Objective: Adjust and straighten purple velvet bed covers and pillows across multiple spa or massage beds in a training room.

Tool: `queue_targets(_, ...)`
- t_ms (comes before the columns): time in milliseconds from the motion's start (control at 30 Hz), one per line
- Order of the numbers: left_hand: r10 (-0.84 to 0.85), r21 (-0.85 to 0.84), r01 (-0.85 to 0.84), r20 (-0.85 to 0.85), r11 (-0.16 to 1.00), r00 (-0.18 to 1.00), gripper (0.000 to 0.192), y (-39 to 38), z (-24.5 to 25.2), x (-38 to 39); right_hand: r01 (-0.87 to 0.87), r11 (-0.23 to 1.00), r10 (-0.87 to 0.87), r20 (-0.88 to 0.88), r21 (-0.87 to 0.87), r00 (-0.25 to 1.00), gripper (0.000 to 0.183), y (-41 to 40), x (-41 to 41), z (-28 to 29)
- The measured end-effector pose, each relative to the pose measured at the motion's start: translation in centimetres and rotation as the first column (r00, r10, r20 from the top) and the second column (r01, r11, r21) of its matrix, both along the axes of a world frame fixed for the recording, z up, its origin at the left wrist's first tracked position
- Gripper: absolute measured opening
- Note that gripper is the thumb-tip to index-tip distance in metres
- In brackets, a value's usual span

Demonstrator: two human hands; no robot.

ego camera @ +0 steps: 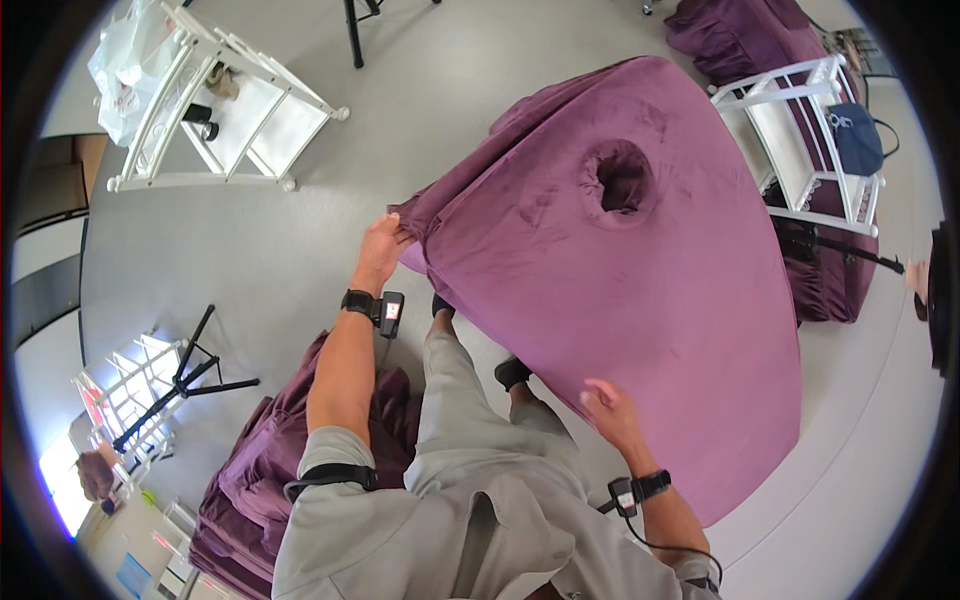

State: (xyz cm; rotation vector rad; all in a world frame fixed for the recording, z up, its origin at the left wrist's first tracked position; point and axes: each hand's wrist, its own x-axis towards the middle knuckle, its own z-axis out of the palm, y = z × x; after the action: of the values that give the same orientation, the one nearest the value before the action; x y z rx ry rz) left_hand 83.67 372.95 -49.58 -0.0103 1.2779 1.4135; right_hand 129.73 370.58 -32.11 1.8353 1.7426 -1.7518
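Note:
A massage bed [675, 300] under a fitted purple velvet cover stretches before me, with a round face hole [621, 184] towards its far end. My left hand [384, 244] grips the gathered edge of the cover at the bed's left corner, where folds bunch up and a lighter patch shows beneath. Over the near edge of the bed is my right hand [609, 409], its fingers loosely bent and apart, with nothing seen in it. Whether it touches the cover I cannot tell.
White metal shelf trolleys stand at upper left [285, 135] and upper right [795, 150], the latter with a blue bag [855, 139]. Behind my left arm is another purple-covered bed [255, 487]. A black tripod stand [184, 386] rests on the floor at left.

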Motion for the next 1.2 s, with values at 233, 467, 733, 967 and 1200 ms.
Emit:
queue_targets(233,0.224,0.022,-0.225,0.052,0.974,0.973,0.016,0.4,-1.9,1.2,-0.306,0.948,0.313,-0.080,0.084,0.947,0.031,8.1,-19.1,-0.8)
queue_targets(467,-0.324,-0.159,0.291,-0.629,0.944,0.707,0.031,2.4,12.4,4.9,0.018,0.999,-0.009,-0.275,0.028,0.961,0.039,8.7,-22.8,-2.0)
queue_targets(733,-0.345,0.063,0.696,-0.835,0.715,0.430,0.019,1.6,16.0,15.5,0.287,0.957,-0.287,-0.321,-0.049,0.902,0.060,12.9,-16.6,2.8)
queue_targets(967,-0.557,-0.220,0.598,-0.688,0.771,0.465,0.020,-2.2,10.8,16.8,-0.073,0.984,0.071,0.017,0.160,0.997,0.062,8.8,-13.0,-2.3)
queue_targets(1200,-0.474,-0.432,0.261,-0.519,0.863,0.711,0.040,-5.6,3.7,6.5,-0.192,0.975,0.176,0.144,0.108,0.974,0.050,3.1,-10.1,-5.5)
